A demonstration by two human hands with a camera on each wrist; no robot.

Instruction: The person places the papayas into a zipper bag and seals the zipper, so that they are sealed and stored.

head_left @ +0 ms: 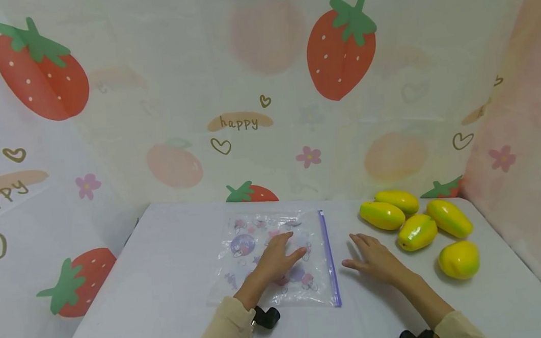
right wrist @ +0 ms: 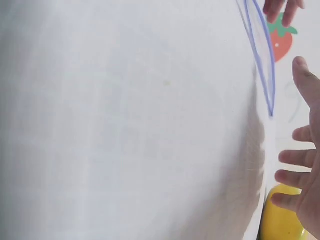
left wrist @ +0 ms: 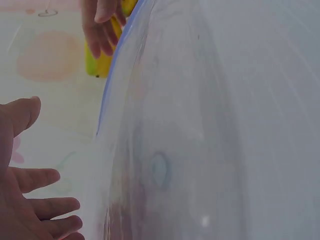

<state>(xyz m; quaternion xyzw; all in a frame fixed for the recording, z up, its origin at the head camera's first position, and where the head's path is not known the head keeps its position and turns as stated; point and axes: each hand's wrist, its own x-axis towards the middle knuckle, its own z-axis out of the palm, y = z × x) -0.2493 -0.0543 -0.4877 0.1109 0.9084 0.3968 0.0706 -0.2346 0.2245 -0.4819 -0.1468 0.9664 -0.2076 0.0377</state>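
A clear zip bag (head_left: 313, 284) with purple and pink cartoon prints lies flat on the table, its purple zip edge (head_left: 330, 263) to the right. Over the bag hovers my left hand (head_left: 275, 263), fingers spread and holding nothing; the left wrist view shows the same loose fingers (left wrist: 57, 205). Between the zip edge and the fruits, my right hand (head_left: 376, 260) is held above the table with straight fingers and an empty palm (right wrist: 310, 190). Several yellow-green fruits, like mangoes, sit at the right; the closest to that hand is a shiny one (head_left: 417, 232).
A white cloth covers the table (head_left: 166, 276). Behind it hangs a curtain (head_left: 179, 92) printed with strawberries, hearts and flowers, and a pinkish curtain (head_left: 528, 176) borders the right. One fruit (head_left: 459, 260) lies nearer the front than the others. Black wrist cameras (head_left: 266, 317) are worn on both wrists.
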